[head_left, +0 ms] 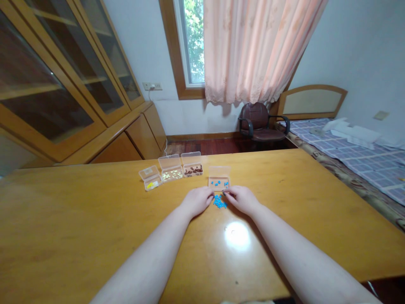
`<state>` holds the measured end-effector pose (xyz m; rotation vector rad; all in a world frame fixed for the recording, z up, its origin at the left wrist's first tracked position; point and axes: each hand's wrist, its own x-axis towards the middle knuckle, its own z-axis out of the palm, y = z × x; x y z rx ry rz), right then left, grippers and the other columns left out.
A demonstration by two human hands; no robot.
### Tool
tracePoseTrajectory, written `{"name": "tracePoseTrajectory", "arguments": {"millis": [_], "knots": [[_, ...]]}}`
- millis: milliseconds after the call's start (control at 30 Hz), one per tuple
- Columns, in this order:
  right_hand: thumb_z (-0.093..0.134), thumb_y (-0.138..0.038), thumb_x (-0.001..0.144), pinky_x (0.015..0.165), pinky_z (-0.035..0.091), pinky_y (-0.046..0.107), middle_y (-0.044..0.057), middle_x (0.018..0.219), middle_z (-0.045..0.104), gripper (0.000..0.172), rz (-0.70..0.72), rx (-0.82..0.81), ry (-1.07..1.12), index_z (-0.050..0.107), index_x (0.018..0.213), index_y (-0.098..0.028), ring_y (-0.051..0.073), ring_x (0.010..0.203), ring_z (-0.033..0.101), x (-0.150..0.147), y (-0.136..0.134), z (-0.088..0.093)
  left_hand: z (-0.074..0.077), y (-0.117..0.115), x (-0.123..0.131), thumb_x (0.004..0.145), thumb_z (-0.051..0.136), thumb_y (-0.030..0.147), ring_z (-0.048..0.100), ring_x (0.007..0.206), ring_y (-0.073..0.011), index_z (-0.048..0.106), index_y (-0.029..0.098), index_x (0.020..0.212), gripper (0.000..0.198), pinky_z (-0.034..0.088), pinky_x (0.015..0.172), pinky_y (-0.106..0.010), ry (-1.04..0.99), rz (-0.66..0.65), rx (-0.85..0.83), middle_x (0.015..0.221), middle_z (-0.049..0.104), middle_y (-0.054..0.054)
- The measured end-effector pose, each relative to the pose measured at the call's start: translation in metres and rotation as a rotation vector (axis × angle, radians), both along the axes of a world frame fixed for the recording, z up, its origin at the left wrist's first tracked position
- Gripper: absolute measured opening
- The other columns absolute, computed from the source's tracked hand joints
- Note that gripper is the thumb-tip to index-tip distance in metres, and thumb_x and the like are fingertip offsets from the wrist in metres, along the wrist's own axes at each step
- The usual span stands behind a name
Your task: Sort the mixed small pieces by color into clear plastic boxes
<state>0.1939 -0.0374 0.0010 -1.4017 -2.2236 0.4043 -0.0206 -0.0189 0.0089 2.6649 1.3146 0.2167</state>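
Note:
A small pile of blue pieces point(219, 202) lies on the table between my two hands. Just behind it stands an open clear plastic box point(218, 188) with several blue pieces point(218, 183) inside. My left hand point(198, 200) rests at the pile's left side by the box's near left corner, fingers curled together; what they hold, if anything, is too small to tell. On the other side, my right hand point(243, 199) has thumb and finger pinched close to the box's near right corner. A tiny dark spot shows at that pinch, too small to name.
Left of the blue pieces' box stand three open clear boxes: one with brown pieces point(193, 170), one with pale yellow-green pieces point(172, 175), one with something bright yellow point(152, 185). Beyond the wooden table point(95, 219) are an armchair point(257, 122), a bed point(357, 143) and a cabinet point(139, 131).

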Motion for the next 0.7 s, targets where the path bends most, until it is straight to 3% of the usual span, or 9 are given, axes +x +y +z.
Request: {"name": "tracePoseTrajectory", "arguments": {"millis": [200,500,700], "knots": [[0.050,-0.028,0.089,0.079,0.047,0.026,0.003,0.102,0.072,0.026,0.113,-0.057,-0.133,0.068,0.108,-0.027,0.018,0.091,0.066,-0.007,-0.002,0.000,0.000,0.000,0.001,0.091,0.042,0.028,0.063,0.083,-0.0194,0.062,0.023,0.096,0.021,0.048,0.071,-0.029,0.040,0.003,0.034,0.094,0.066,-0.004],[0.053,-0.027,0.089,0.069,0.042,0.023,0.004,0.088,0.072,0.018,0.086,-0.031,-0.238,0.071,0.086,-0.025,0.016,0.080,0.064,-0.009,-0.003,0.005,-0.004,-0.003,0.010,0.095,0.036,0.030,0.063,0.084,-0.0202,0.059,0.020,0.095,0.025,0.048,0.073,-0.031,0.108,-0.004,0.074,0.095,0.064,-0.007],[0.053,-0.025,0.088,0.067,0.039,0.023,0.003,0.084,0.071,0.017,0.051,-0.036,-0.242,0.069,0.084,-0.023,0.015,0.075,0.063,-0.010,-0.004,0.006,-0.007,-0.004,0.011,0.095,0.036,0.029,0.062,0.083,-0.0209,0.058,0.019,0.096,0.024,0.048,0.072,-0.032,0.116,0.003,0.072,0.094,0.063,-0.007]]}}
